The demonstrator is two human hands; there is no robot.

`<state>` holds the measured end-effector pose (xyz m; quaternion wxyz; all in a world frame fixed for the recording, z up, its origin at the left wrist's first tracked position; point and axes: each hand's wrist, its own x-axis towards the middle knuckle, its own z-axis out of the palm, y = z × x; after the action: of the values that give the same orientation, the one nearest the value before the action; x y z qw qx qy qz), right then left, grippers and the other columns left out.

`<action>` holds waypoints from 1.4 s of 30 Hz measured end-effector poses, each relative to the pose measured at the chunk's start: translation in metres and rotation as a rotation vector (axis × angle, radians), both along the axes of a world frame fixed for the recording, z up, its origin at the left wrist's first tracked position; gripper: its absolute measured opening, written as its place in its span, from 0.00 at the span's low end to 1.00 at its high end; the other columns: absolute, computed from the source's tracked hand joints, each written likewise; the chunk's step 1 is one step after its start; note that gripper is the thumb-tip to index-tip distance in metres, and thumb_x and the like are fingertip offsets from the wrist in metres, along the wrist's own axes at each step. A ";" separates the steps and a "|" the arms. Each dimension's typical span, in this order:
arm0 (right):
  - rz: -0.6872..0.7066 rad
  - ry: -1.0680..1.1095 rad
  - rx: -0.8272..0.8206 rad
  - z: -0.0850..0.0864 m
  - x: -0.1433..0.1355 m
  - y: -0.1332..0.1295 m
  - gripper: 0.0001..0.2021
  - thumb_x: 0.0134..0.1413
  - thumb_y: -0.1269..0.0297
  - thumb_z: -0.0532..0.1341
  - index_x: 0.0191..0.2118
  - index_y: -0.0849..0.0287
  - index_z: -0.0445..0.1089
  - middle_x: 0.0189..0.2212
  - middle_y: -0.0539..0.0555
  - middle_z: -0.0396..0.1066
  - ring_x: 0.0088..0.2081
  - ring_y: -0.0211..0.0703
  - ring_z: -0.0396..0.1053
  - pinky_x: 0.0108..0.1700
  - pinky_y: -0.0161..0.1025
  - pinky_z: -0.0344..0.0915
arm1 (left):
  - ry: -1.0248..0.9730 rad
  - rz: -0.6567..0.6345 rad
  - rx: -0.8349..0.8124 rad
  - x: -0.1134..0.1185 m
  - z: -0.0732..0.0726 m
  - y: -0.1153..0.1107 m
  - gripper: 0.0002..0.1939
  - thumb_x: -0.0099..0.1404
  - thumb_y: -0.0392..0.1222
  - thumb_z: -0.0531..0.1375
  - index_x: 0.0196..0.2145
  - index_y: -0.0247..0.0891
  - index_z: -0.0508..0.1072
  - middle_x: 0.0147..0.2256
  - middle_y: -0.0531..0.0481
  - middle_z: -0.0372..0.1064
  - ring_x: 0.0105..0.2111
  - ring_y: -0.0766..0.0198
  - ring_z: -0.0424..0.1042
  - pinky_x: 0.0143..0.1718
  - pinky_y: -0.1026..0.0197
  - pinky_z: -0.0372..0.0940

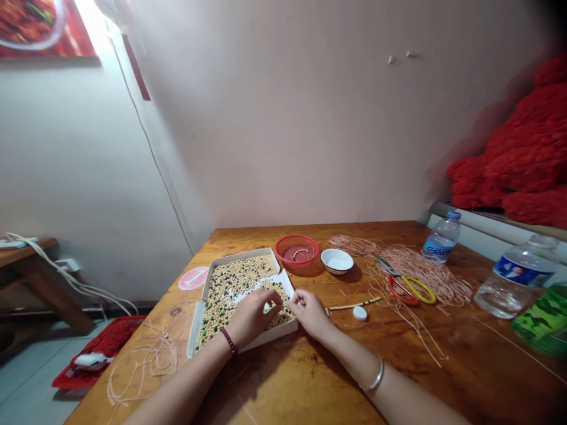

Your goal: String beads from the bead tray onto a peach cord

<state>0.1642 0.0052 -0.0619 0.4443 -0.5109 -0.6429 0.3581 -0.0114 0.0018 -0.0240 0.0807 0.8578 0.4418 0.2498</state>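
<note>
Over the right part of a shallow box of small beads is my left hand. Its thumb and forefinger curl together in a pinch; whatever sits between the tips is too small to make out. My right hand is closed at the box's right edge, fingertips pressed together, and what they grip is hidden. The beads are mostly cream, with black and a few green ones among them. Just right of my right hand, a strung row of beads lies on the wooden table beside a white round cap.
Behind the box stand a red basket holding a beaded strand and a white bowl. Scissors lie by a heap of pink cord. Bottles stand at right; loose cord lies at left.
</note>
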 end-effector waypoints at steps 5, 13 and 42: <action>-0.043 -0.045 0.029 0.001 0.002 0.001 0.09 0.44 0.62 0.58 0.21 0.59 0.60 0.15 0.44 0.52 0.20 0.33 0.51 0.24 0.31 0.46 | -0.018 -0.003 0.038 0.000 0.002 0.001 0.04 0.64 0.41 0.57 0.33 0.40 0.71 0.32 0.52 0.71 0.33 0.64 0.68 0.34 0.64 0.60; -0.050 -0.065 0.029 0.004 0.003 0.001 0.08 0.44 0.62 0.57 0.21 0.59 0.60 0.15 0.44 0.53 0.20 0.33 0.51 0.24 0.31 0.47 | -0.013 -0.005 0.026 0.000 0.004 0.002 0.02 0.62 0.40 0.58 0.33 0.41 0.71 0.32 0.52 0.71 0.33 0.64 0.68 0.33 0.64 0.61; -0.089 -0.094 0.048 0.006 0.000 0.001 0.09 0.45 0.62 0.57 0.21 0.59 0.60 0.15 0.44 0.54 0.20 0.33 0.51 0.23 0.31 0.46 | 0.013 0.014 0.010 0.000 0.006 0.000 0.06 0.64 0.42 0.57 0.34 0.42 0.75 0.32 0.51 0.73 0.34 0.62 0.70 0.34 0.64 0.61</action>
<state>0.1647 0.0061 -0.0558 0.4413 -0.5445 -0.6481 0.2978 -0.0111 0.0023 -0.0182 0.0715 0.8568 0.4470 0.2469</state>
